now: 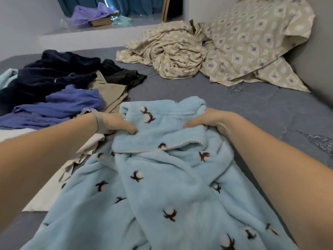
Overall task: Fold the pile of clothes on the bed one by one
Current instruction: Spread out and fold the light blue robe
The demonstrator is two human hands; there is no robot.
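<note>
We cannot see our fingers beyond the knuckles: they are buried in the pale blue fleece garment (pixel 162 186), whose lower part runs off the near edge of view. Our left hand (pixel 115 124) pinches its folded top on one side, thumb on the fabric; our right hand (pixel 212 120) grips the other side. The garment lies in the middle of the bed (pixel 252 112), with the pile of clothes (pixel 59 87) toward its left edge.
</note>
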